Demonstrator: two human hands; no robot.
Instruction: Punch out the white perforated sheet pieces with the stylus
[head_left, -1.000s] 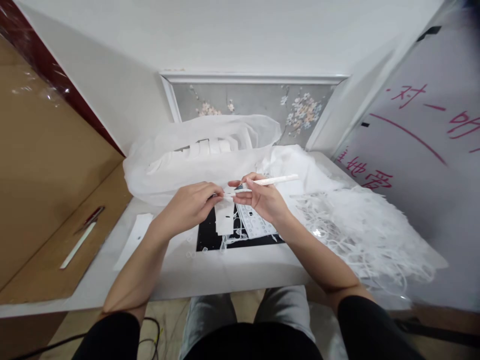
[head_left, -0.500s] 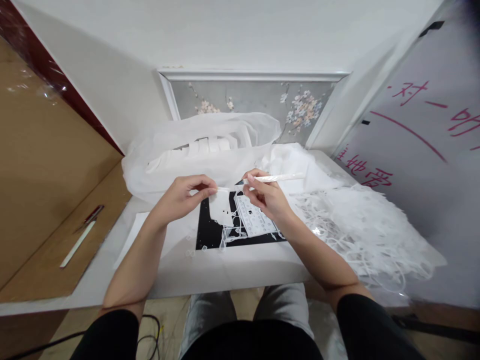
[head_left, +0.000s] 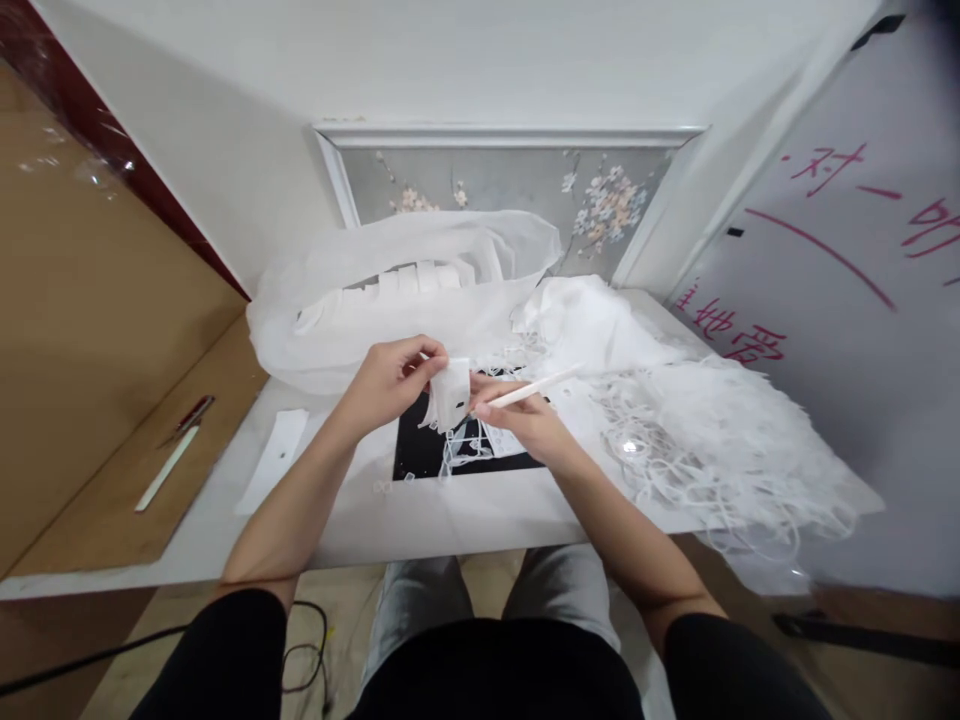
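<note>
A: What lay farthest left?

B: A red utility knife [head_left: 195, 414] and a narrow pale strip [head_left: 166, 470] on a cardboard sheet [head_left: 90, 530], then a white card [head_left: 279, 455] flat on the table [head_left: 360, 530].

A: And the hands, next along?

B: The left hand [head_left: 395, 385] pinched a thin white piece [head_left: 448, 390] by its top edge, thumb against fingers, and held it raised over the black mat [head_left: 416, 465]. Just beside it, the right hand [head_left: 529, 425] gripped a white pen-shaped tool [head_left: 532, 387] like a pencil.

A: Which step was that?

B: Probably detail work on the piece, perhaps around its lower edge or the small dark spot there, maybe a hole. I'd say the next move called for a steady left pinch and a light stroke, the tip kept clear of the left fingers. Whether tip and piece touched, I couldn't tell.

A: Which way did they point?

B: The piece hung with its long axis roughly up and down, lower edge uneven. The tool slanted, working end down and left toward the piece, butt up and right. Farthest right spread a heap of stringy white scraps [head_left: 720, 450].
</note>
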